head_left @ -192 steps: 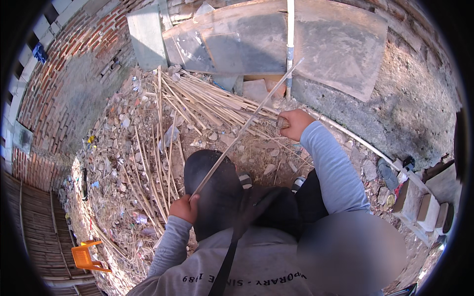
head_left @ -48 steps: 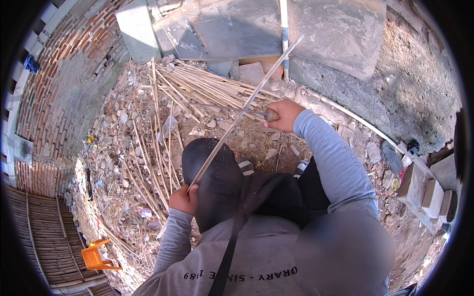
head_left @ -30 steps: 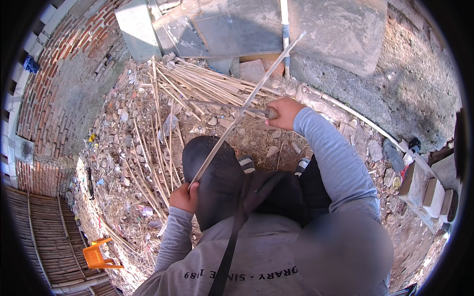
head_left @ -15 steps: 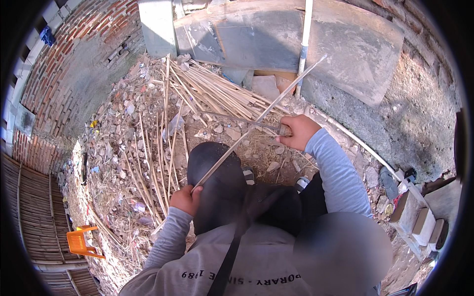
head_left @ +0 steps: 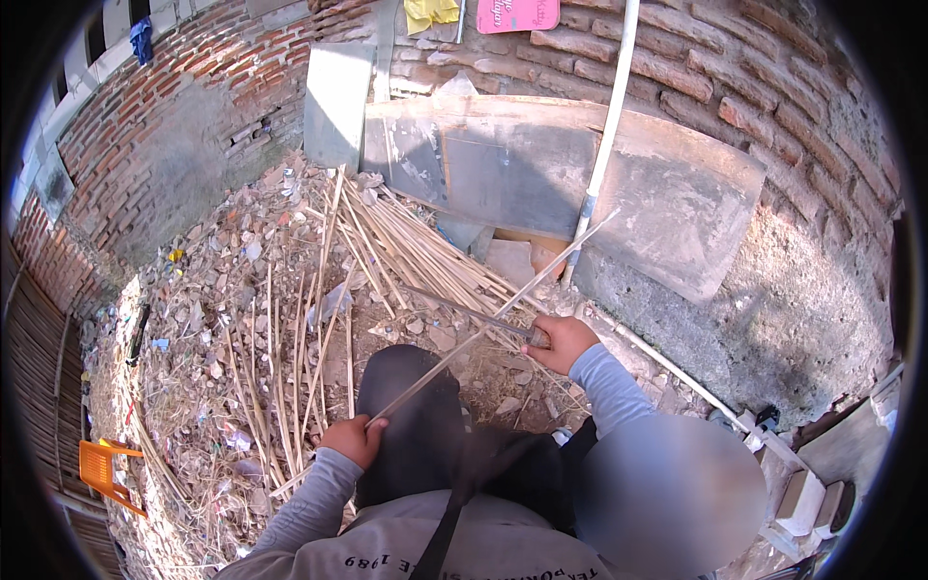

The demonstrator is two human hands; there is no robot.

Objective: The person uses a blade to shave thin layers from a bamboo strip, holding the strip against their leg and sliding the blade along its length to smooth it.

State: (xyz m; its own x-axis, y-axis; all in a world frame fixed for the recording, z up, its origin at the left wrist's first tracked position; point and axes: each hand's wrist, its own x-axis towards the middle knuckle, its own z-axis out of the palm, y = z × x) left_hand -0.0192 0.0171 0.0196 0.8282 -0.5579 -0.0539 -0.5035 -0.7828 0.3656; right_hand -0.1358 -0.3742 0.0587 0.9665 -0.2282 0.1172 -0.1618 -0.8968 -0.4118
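Note:
My left hand (head_left: 354, 442) is closed around the near end of a long, thin bamboo strip (head_left: 435, 371), beside my left knee. The strip slants up and away to the right, its far end in front of the grey panel. In my right hand (head_left: 563, 344) is the handle of a long-bladed knife (head_left: 456, 305). Its dark, narrow blade points left and crosses the strip near the strip's middle, seemingly touching it. Beyond the blade lies a pile of split bamboo strips (head_left: 416, 242) on the ground. More loose strips (head_left: 280, 358) are spread to the left of my knee.
Rubble and litter (head_left: 208, 329) cover the ground on the left. A grey panel (head_left: 522, 164) leans on the brick wall (head_left: 715, 77) behind a white pipe (head_left: 615, 116). An orange plastic chair (head_left: 101, 466) stands at far left. Wooden blocks (head_left: 802, 503) lie at lower right.
The view has tilted upward, so more of the brick wall shows and the scene sits lower. Both hands keep their grips, and the blade still crosses the bamboo strip.

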